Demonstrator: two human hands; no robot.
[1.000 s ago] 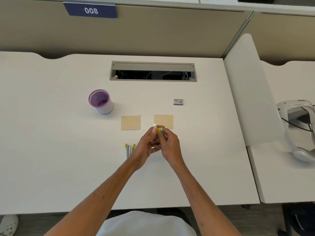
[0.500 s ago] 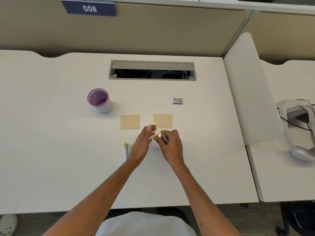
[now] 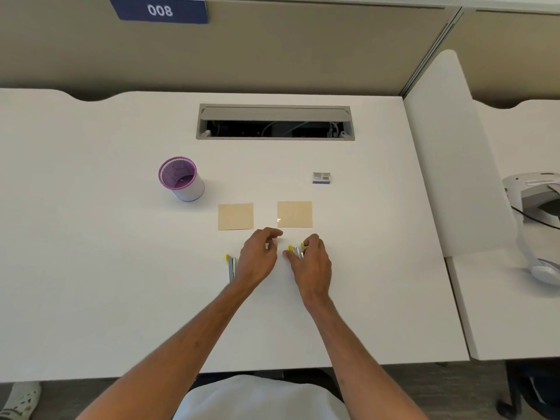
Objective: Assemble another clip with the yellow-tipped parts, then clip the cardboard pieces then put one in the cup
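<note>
A person's hands, joined a second ago, have parted over the table [image 3: 91, 268]: the right hand [image 3: 312, 263] grasps a yellow-tipped metal clip [image 3: 297, 251] in curled fingers, the left hand [image 3: 257, 259] hovers loosely curled, holding nothing, beside more clips [image 3: 231, 266].

Small yellow-and-metal stapler [image 3: 297, 251], seemingly open, under right-hand fingers [image 3: 312, 241].

Cup [image 3: 181, 179] on the surface [image 3: 91, 268] left of two cards [image 3: 235, 216], small box [image 3: 321, 178] behind the right card [image 3: 294, 214], clips [image 3: 231, 266] before the left card
</note>
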